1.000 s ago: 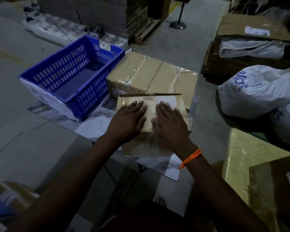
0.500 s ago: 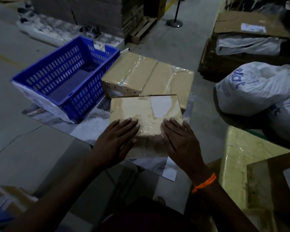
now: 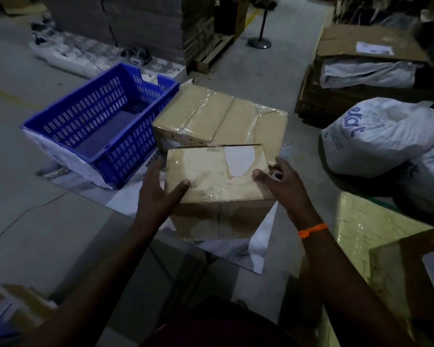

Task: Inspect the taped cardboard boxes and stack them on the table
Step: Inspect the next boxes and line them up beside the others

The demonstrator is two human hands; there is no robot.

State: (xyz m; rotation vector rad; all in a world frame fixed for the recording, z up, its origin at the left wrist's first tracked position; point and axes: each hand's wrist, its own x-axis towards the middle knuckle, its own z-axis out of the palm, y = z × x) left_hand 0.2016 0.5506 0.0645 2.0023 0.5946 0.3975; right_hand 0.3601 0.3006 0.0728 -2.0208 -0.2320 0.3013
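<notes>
At ctr of the table top (image 3: 259, 244), you hold the small taped box (image 3: 211, 176) between both hands. L hand (image 3: 158, 194): thumb lies across the top face near the front-left corner, fingers run up the left side face, clamped on the box. R hand (image 3: 283, 186): thumb tip presses the top face by the right edge, other fingers wrap past the right side. Their tips are hidden, so exact contact can't be confirmed, but the grip reads as closed on the box. Orange band (image 3: 312, 230) on R wrist. Box top: clear tape over brown card, wrinkled, w/ a torn white label patch (image 3: 239, 160) toward the far-right. Front face shows a vertical seam. Can't tell whether the base sits on the table or is just off it. Directly behind it, a larger taped box (image 3: 218, 116) sits on the table, tape creased along its top; touching or a hair apart, can't tell. Blue crate (image 3: 125, 156) stands left of the larger box, just beside it. White sacks (image 3: 381, 136) lie to the right, well apart. Yellow-wrapped carton (image 3: 356, 221) sits near your R forearm.
</notes>
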